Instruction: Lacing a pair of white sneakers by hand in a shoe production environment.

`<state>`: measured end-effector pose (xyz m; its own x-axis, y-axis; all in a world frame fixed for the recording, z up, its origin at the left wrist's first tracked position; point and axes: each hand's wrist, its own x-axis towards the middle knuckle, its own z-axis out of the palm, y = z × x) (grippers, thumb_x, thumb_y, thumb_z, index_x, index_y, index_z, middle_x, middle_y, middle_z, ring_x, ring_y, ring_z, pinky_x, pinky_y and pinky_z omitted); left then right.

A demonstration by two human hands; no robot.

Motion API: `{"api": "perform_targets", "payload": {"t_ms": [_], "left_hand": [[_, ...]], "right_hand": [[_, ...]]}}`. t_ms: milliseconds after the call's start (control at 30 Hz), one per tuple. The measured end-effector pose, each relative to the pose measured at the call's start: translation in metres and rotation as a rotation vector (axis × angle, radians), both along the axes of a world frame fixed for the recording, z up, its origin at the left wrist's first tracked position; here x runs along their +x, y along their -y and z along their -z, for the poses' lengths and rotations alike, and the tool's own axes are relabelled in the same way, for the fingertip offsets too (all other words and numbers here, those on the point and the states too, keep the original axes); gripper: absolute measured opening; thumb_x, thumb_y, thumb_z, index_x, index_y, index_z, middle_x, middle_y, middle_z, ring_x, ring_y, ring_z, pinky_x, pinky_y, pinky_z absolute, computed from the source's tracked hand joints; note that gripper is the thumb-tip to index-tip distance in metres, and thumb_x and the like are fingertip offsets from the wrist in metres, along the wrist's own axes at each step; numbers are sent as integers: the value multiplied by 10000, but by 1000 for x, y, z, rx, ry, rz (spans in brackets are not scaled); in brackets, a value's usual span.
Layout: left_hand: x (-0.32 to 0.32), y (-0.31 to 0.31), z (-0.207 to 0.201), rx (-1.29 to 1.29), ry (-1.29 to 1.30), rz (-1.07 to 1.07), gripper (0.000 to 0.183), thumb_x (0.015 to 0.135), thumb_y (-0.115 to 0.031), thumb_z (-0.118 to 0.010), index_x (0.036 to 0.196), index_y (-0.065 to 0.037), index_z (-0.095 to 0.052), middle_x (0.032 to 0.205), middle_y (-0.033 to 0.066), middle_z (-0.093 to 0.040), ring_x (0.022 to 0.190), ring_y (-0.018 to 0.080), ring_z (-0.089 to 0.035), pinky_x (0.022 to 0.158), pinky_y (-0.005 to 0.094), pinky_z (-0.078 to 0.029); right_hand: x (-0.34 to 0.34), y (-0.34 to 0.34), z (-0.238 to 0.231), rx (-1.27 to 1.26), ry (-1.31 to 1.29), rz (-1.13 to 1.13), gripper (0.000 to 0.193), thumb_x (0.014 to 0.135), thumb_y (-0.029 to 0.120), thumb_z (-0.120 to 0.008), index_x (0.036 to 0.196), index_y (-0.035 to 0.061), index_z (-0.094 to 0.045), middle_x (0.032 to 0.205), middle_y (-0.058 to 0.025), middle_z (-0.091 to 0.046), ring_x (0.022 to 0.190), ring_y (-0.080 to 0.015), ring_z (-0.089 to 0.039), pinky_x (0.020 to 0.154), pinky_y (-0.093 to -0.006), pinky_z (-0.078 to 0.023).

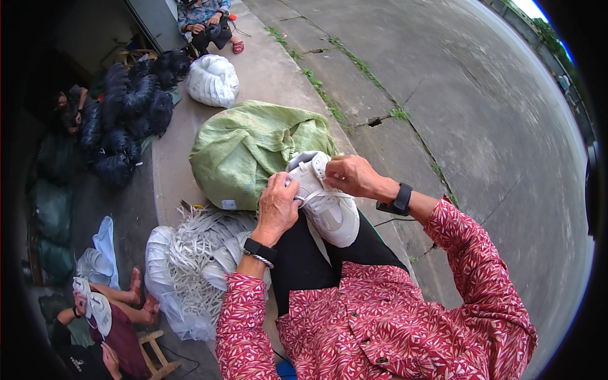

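A white sneaker (340, 223) rests on my lap, its toe toward me and its opening away. White shoelace (330, 193) crosses its front, only partly threaded through the eyelets. My left hand (278, 206) is closed on the shoe's left side, thumb and fingers at the eyelet edge. On the other side, my right hand (356, 176) pinches at the lace near the upper eyelets; its fingertips partly hide the lace end. Beside my left forearm lies a clear plastic bag (183, 316) with a tangled heap of white laces (199, 259).
A full green woven sack (244, 149) stands just beyond the shoe. Farther off are a white bundle (213, 80) and a pile of black bundles (130, 104). One person (206, 22) sits ahead; another, lower left, handles white shoes (98, 310) near a wooden stool (155, 354).
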<state>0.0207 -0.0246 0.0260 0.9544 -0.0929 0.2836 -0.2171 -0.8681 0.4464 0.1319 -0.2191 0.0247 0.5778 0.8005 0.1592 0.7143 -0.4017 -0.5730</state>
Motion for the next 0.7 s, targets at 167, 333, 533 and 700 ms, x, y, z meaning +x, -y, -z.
{"api": "perform_targets", "payload": {"t_ms": [167, 333, 533, 700], "left_hand": [[3, 1, 4, -6, 24, 27, 243, 619, -26, -693, 797, -27, -526, 1020, 129, -505, 971, 321, -508, 795, 400, -436], [4, -3, 11, 13, 75, 37, 252, 620, -28, -697, 798, -22, -519, 1033, 132, -511, 965, 324, -511, 795, 407, -439], [-5, -6, 6, -16, 89, 1, 266, 627, -29, -691, 831, -25, -521, 1066, 145, -512, 1009, 335, -503, 820, 407, -440], [-7, -3, 10, -75, 45, -11, 247, 656, -49, -683, 858, -17, -544, 1107, 138, -511, 1051, 327, -499, 858, 399, -436]], "right_hand": [[-4, -23, -7, 208, 258, -96, 85, 693, 138, -652, 670, 61, -626, 1073, -109, -578, 1061, -300, -492, 794, -407, -413], [-21, -47, 14, 128, 347, -166, 108, 704, 195, -652, 690, 89, -664, 1188, -135, -529, 1212, -368, -382, 982, -528, -268], [-16, -51, 17, 138, 307, -226, 111, 706, 178, -655, 753, 77, -656, 1215, -147, -509, 1224, -375, -370, 987, -546, -252], [0, -25, -15, 50, 367, -198, 102, 694, 94, -642, 776, 46, -607, 1262, -172, -458, 1246, -389, -339, 952, -525, -325]]}}
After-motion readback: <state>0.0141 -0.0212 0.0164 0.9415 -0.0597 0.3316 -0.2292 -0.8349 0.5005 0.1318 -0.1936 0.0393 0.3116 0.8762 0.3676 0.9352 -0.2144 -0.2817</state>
